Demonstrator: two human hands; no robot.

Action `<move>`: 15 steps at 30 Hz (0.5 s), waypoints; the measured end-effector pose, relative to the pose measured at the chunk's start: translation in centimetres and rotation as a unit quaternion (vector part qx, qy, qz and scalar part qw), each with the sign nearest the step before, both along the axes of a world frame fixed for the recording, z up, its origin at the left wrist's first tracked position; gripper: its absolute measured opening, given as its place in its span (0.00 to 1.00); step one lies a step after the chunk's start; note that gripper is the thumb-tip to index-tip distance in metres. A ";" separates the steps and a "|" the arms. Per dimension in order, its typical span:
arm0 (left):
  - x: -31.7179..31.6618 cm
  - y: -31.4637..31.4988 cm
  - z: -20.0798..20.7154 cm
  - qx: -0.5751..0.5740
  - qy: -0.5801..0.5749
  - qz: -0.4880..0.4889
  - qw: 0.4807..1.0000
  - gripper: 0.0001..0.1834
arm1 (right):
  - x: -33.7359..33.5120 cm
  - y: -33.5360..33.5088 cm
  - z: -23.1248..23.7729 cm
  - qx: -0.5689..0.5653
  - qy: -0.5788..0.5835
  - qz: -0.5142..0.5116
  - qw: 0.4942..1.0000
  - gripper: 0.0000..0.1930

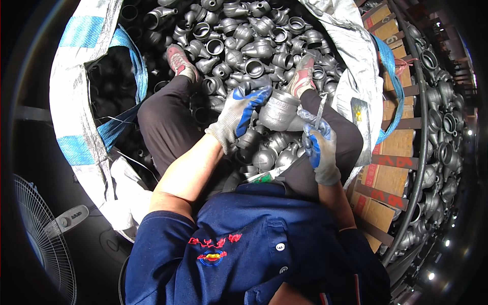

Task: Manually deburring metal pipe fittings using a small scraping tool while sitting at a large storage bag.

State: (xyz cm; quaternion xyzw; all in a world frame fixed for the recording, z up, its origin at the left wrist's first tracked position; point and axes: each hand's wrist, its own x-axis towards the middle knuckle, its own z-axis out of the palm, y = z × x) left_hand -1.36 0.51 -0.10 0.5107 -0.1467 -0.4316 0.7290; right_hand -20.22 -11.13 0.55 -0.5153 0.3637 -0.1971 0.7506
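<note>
Between my hands is a grey cast metal pipe fitting [278, 111], wide at one end and narrowing toward the lower right. My left hand [238, 116], in a grey knit glove with blue coating, is closed around the fitting's left side. A thin, flat metal tool [320, 111] stands upright in my right hand [320, 150], gloved the same way, with fingers closed on it. The right fingertips are close to the fitting's narrow end; whether they touch it I cannot tell. Many similar loose fittings [264, 157] lie below, between my legs.
A large white woven sack [76, 96] with blue straps surrounds my legs and a heap of grey fittings [244, 35]. To the right, a slatted metal cage [396, 137] lined with cardboard stands before more fittings [442, 117]. An electric fan [46, 239] is at lower left.
</note>
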 end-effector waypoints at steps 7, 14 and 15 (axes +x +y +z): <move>0.7 0.0 -2.4 0.030 -0.091 -0.012 0.995 0.14 | -0.2 0.1 0.2 0.018 -0.009 0.031 0.999 0.12; 0.9 0.3 -1.6 0.046 -0.013 -0.028 0.998 0.15 | 0.1 0.3 -0.2 0.004 0.007 0.015 1.000 0.17; 0.9 0.4 -1.6 0.045 -0.014 -0.027 0.999 0.15 | 0.1 0.2 0.1 0.008 0.007 0.023 1.000 0.15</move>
